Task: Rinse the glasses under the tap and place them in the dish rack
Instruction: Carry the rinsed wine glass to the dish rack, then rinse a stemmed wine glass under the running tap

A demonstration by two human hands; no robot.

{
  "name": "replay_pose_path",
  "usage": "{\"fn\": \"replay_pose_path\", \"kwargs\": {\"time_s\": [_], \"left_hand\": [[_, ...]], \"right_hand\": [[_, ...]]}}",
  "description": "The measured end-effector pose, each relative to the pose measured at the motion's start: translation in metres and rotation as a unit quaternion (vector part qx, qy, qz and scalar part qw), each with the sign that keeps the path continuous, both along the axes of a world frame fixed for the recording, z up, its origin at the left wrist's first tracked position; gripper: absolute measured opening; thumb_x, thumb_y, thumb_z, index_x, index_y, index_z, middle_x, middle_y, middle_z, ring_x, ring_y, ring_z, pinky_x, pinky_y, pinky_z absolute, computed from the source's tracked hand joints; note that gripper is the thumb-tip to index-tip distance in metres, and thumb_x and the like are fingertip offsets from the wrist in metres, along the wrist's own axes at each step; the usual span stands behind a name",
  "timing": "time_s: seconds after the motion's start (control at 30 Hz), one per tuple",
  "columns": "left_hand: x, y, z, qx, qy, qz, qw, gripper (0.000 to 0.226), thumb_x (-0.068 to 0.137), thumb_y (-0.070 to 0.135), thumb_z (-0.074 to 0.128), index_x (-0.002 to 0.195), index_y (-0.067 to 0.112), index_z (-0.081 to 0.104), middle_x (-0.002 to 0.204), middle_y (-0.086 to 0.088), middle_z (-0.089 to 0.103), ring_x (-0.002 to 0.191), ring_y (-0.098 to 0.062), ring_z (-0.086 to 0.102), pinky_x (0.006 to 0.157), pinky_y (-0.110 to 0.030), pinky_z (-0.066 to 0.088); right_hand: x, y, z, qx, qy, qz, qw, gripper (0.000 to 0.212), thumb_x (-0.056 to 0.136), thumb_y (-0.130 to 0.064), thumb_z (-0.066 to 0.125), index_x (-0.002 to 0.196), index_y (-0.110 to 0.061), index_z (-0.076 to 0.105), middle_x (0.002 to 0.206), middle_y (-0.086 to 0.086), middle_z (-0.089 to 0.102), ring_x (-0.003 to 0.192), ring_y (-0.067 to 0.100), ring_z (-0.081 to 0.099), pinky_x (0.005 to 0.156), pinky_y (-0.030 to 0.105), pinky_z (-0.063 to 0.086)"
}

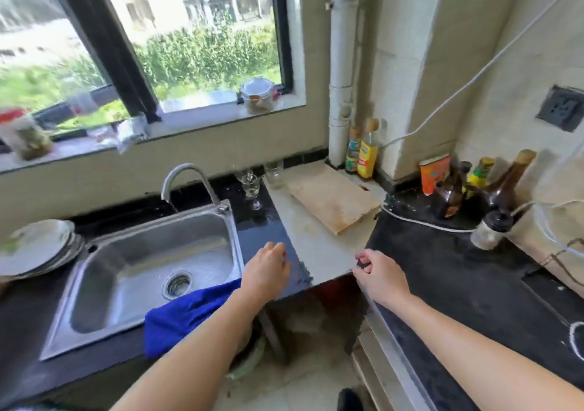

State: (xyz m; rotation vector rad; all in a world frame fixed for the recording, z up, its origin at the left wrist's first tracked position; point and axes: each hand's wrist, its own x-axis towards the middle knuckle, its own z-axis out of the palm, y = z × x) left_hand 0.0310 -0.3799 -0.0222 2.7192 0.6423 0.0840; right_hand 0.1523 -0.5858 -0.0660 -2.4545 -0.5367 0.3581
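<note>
Two stemmed glasses (252,189) and a clear tumbler (274,173) stand on the counter behind the sink's right corner, by the wall. The curved tap (186,178) rises over the steel sink (151,271); a thin stream seems to fall from its spout. My left hand (267,270) hovers over the dark wet counter just right of the sink, fingers loosely curled, holding nothing. My right hand (380,276) rests at the counter's front edge further right, fingers curled with nothing seen in them. Both hands are well in front of the glasses. No dish rack is in view.
A blue cloth (186,314) hangs over the sink's front right corner. Stacked plates (38,246) sit left of the sink. A wooden board (335,200) lies behind my hands. Bottles (502,189) and a white cable (420,221) crowd the right counter. Jars line the windowsill.
</note>
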Motion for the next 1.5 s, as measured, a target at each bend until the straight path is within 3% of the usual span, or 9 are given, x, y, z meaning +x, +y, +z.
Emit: {"fn": "replay_pose_path", "kwargs": {"time_s": [0.43,0.73,0.87,0.93,1.2,1.27,1.33,1.43,1.5], "left_hand": [[0.008,0.159,-0.044,-0.1,0.009,0.209,0.973,0.021,0.091,0.019,0.048,0.106,0.01,0.059,0.109,-0.011,0.06,0.1,-0.031,0.059,0.087,-0.042,0.046],[-0.004,0.266,-0.078,-0.159,0.046,0.23,0.959,0.024,0.094,0.023,0.047,0.115,0.015,0.055,0.121,-0.005,0.055,0.104,-0.024,0.056,0.089,-0.037,0.045],[-0.008,0.313,-0.094,-0.149,0.07,0.209,0.964,0.025,0.095,0.025,0.045,0.117,0.016,0.055,0.121,-0.002,0.055,0.104,-0.022,0.056,0.085,-0.033,0.044],[-0.012,0.33,-0.102,-0.158,0.081,0.198,0.964,0.026,0.095,0.025,0.045,0.117,0.016,0.055,0.12,-0.003,0.055,0.104,-0.022,0.056,0.086,-0.033,0.043],[-0.02,0.369,-0.126,-0.215,0.094,0.206,0.95,0.022,0.094,0.023,0.049,0.111,0.013,0.059,0.108,-0.005,0.059,0.093,-0.023,0.058,0.076,-0.03,0.044],[-0.018,0.372,-0.127,-0.262,0.077,0.246,0.93,0.015,0.092,0.022,0.05,0.102,0.016,0.06,0.093,-0.002,0.062,0.079,-0.019,0.056,0.064,-0.027,0.039],[-0.017,0.374,-0.129,-0.354,0.038,0.315,0.88,0.007,0.091,0.019,0.052,0.09,0.016,0.058,0.08,-0.001,0.059,0.065,-0.017,0.052,0.056,-0.025,0.037],[-0.017,0.378,-0.141,-0.536,-0.055,0.418,0.731,0.007,0.089,0.015,0.053,0.092,0.009,0.054,0.072,-0.007,0.049,0.054,-0.019,0.043,0.052,-0.026,0.036],[-0.022,0.382,-0.152,-0.584,-0.087,0.46,0.663,0.016,0.092,0.019,0.054,0.105,0.009,0.051,0.075,-0.006,0.045,0.053,-0.017,0.041,0.047,-0.025,0.036]], "right_hand": [[0.107,0.259,-0.012,-0.069,0.073,0.176,0.979,0.049,0.085,-0.033,0.064,0.132,-0.021,0.056,0.119,-0.001,0.064,0.107,0.022,0.061,0.089,0.031,0.048],[0.144,0.405,-0.025,-0.054,0.05,0.061,0.995,0.074,0.081,-0.034,0.074,0.141,-0.018,0.034,0.125,0.006,0.059,0.09,0.027,0.063,0.073,0.037,0.052],[0.159,0.446,-0.049,-0.047,0.089,0.002,0.995,0.086,0.077,-0.03,0.08,0.143,-0.014,0.028,0.14,0.011,0.05,0.115,0.034,0.055,0.091,0.043,0.046],[0.161,0.455,-0.061,-0.047,0.093,-0.018,0.994,0.087,0.076,-0.032,0.08,0.145,-0.017,0.028,0.142,0.008,0.049,0.12,0.033,0.053,0.09,0.043,0.044],[0.128,0.446,-0.033,0.002,0.038,-0.013,0.999,0.068,0.069,-0.046,0.081,0.124,-0.025,0.047,0.112,-0.007,0.061,0.096,0.021,0.06,0.078,0.035,0.047],[0.108,0.448,-0.022,0.024,0.052,0.015,0.998,0.064,0.063,-0.051,0.082,0.112,-0.031,0.046,0.099,-0.01,0.061,0.089,0.018,0.062,0.079,0.04,0.051],[0.084,0.455,-0.014,0.006,0.079,0.052,0.996,0.062,0.061,-0.056,0.08,0.107,-0.031,0.047,0.091,-0.011,0.061,0.085,0.014,0.061,0.078,0.038,0.052],[0.049,0.475,-0.019,-0.026,0.161,0.097,0.982,0.064,0.059,-0.059,0.079,0.107,-0.026,0.053,0.093,-0.007,0.064,0.086,0.012,0.062,0.078,0.036,0.053],[0.029,0.49,-0.032,-0.046,0.215,0.121,0.968,0.069,0.056,-0.059,0.079,0.109,-0.025,0.053,0.099,-0.005,0.062,0.089,0.015,0.063,0.081,0.038,0.055]]}}
